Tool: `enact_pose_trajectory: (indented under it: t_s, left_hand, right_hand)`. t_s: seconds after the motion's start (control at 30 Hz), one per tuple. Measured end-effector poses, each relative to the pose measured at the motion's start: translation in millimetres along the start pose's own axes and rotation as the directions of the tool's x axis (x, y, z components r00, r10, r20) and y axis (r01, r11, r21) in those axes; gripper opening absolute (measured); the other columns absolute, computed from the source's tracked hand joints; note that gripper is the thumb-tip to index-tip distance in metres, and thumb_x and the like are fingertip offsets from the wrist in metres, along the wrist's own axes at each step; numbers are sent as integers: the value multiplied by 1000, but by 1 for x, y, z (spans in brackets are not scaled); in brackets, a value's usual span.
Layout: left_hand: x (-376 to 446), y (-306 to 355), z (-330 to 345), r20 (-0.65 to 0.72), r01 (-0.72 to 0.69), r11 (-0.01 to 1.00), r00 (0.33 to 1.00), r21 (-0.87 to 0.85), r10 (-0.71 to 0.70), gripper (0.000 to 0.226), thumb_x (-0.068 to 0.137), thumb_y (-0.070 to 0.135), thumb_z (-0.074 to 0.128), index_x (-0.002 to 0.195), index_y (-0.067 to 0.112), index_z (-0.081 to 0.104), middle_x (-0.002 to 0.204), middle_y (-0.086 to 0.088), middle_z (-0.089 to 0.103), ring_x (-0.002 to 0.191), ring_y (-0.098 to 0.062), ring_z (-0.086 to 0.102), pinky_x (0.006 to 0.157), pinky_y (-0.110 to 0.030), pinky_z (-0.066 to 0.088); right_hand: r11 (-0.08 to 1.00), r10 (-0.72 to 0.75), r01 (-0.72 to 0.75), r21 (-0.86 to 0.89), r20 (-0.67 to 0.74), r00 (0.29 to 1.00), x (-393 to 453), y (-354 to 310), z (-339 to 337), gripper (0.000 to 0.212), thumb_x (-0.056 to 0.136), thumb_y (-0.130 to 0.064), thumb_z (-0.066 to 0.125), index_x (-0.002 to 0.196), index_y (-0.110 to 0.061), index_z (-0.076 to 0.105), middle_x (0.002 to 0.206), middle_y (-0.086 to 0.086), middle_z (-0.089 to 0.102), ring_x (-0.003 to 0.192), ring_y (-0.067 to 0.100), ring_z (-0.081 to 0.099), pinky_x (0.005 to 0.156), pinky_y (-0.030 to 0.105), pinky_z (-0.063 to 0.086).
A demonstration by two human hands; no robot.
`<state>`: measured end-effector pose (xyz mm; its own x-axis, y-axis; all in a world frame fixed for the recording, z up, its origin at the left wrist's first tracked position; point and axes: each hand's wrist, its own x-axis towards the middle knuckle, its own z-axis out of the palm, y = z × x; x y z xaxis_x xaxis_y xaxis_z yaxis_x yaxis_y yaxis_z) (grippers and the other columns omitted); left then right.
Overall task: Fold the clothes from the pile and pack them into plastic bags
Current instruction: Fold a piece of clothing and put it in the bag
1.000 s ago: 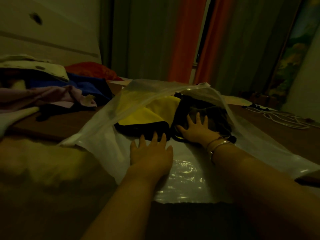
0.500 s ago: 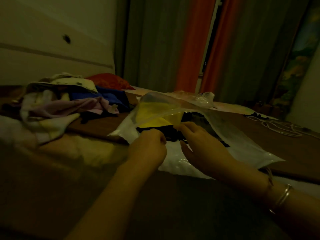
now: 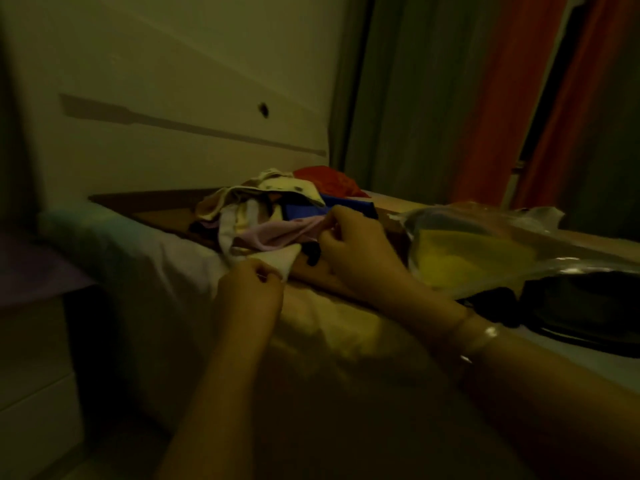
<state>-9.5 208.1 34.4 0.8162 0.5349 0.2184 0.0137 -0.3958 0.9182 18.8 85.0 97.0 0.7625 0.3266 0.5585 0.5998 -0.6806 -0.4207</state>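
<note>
Clothes pile sits near the bed's edge, by the wall. Left hand pinches a white garment corner; right hand grips pink cloth. Just right, the plastic bag with yellow clothing crowds that side.

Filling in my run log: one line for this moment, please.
phase: picking next garment | left hand: pinches white cloth | right hand: grips pink garment
</note>
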Motion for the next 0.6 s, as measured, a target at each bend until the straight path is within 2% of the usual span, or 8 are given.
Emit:
enact_pose_trajectory:
  t_s: [0.1, 0.17, 0.27, 0.33, 0.4, 0.5, 0.6]
  left_hand:
    - [26, -15, 1, -21, 49, 998, 999, -24, -50, 23, 92, 14, 52, 111, 14, 66, 115, -11, 63, 102, -30, 57, 84, -38, 47]
    - [44, -22, 1, -39, 83, 995, 996, -56, -85, 22, 94, 14, 51, 110, 17, 65, 118, -10, 61, 103, -30, 56, 86, -39, 46]
    - [69, -31, 2, -59, 120, 987, 990, -105, -127, 18, 95, 12, 48, 96, 24, 62, 115, -7, 60, 92, -24, 53, 77, -35, 42]
    - [82, -35, 7, -56, 134, 986, 989, -102, -140, 19, 95, 12, 47, 99, 24, 62, 116, -5, 59, 90, -21, 49, 74, -32, 39]
    - [91, -36, 15, -39, 113, 986, 992, -120, -118, 24, 93, 9, 47, 105, 23, 62, 115, -4, 58, 89, -18, 47, 75, -30, 39]
    - [103, -37, 24, -51, 89, 983, 994, -162, -99, 26, 91, 7, 46, 103, 25, 61, 110, -3, 59, 97, -23, 54, 83, -37, 48]
    - [115, -39, 28, -71, 113, 978, 989, -175, -127, 25, 93, 8, 44, 98, 29, 57, 107, 0, 57, 100, -24, 54, 85, -40, 48]
  right_hand:
    - [989, 133, -136, 53, 65, 989, 44, 19, 64, 8, 93, -10, 45, 88, -13, 50, 75, 0, 49, 64, 12, 47, 51, 23, 32]
    - [972, 210, -218, 89, 91, 973, 67, 39, 95, 15, 90, -5, 45, 78, -14, 45, 74, 2, 44, 62, 13, 40, 52, 23, 28]
    - [967, 250, -252, 39, 38, 967, 97, 70, 126, 18, 85, -4, 47, 73, -16, 41, 88, 12, 47, 77, 26, 45, 61, 34, 35]
    - [968, 251, -252, -8, -32, 967, 115, 85, 137, 8, 85, -5, 48, 82, -11, 51, 101, 18, 52, 92, 32, 51, 76, 40, 45]
    - [966, 236, -246, -80, -119, 964, 134, 94, 142, 21, 89, -7, 48, 106, -2, 58, 118, 17, 53, 110, 32, 51, 93, 45, 45]
    - [970, 192, -214, -111, -184, 964, 165, 94, 149, 26, 91, -14, 47, 112, -5, 59, 125, 17, 50, 117, 33, 46, 99, 48, 39]
    - [981, 177, -189, -45, -194, 965, 194, 90, 158, 25, 92, -17, 46, 110, -6, 59, 126, 15, 49, 118, 32, 44, 99, 50, 37]
